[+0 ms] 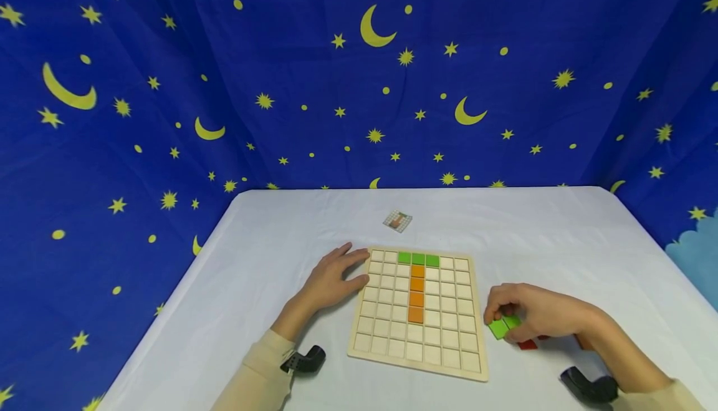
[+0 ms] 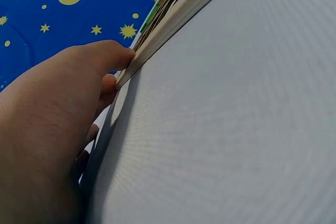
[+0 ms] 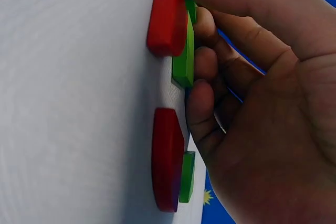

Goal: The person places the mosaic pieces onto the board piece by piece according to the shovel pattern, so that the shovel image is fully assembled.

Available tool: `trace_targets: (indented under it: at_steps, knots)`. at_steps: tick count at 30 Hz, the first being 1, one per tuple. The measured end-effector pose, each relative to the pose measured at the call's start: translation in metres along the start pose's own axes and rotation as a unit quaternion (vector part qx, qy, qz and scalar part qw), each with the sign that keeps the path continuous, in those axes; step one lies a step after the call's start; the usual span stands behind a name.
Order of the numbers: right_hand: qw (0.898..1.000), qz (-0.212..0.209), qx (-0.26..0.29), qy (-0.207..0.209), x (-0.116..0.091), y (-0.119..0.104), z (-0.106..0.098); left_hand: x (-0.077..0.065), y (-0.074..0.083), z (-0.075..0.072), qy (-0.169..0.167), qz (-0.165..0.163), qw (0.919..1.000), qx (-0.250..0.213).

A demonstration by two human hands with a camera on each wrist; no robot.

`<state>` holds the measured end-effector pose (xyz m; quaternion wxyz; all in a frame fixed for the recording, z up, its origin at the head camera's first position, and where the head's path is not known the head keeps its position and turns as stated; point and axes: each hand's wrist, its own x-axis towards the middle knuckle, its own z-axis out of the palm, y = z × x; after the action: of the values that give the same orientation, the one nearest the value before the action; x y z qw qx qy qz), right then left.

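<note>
A square wooden grid board (image 1: 417, 364) lies on the table, with green tiles (image 1: 418, 259) across its far row and a column of orange tiles (image 1: 416, 299) below them. My left hand (image 1: 330, 280) rests at the board's left edge, fingers spread; in the left wrist view the thumb (image 2: 118, 56) touches the board's side. To the right of the board, my right hand (image 1: 541, 311) has its fingers curled over loose green tiles (image 1: 498, 328) and pinches one between thumb and fingertips. Red pieces (image 3: 167, 161) lie under and beside this hand, partly hidden.
A small pattern card (image 1: 397, 221) lies beyond the board on the white tablecloth (image 1: 280, 230). An orange piece (image 1: 584, 342) shows partly behind the right wrist. Black wrist devices (image 1: 305, 359) sit at both wrists. A blue curtain (image 1: 314, 55) with moons and stars surrounds the table.
</note>
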<state>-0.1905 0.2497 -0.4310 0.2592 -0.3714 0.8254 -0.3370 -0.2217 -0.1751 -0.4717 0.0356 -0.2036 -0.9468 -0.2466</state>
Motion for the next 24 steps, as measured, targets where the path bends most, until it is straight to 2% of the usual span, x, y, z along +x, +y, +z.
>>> trace_targets:
  at_steps: [10, 24]
  knots:
    - [1.0, 0.021, 0.017, 0.009, 0.0045, -0.002, -0.0017, -0.0012, 0.0005, -0.0016, 0.0, -0.003, 1.0, -0.002]
    - [0.998, 0.06, 0.004, 0.017, 0.0024, -0.0021, -0.0015, -0.0012, 0.0005, -0.001, 0.005, 0.003, 1.0, -0.005]
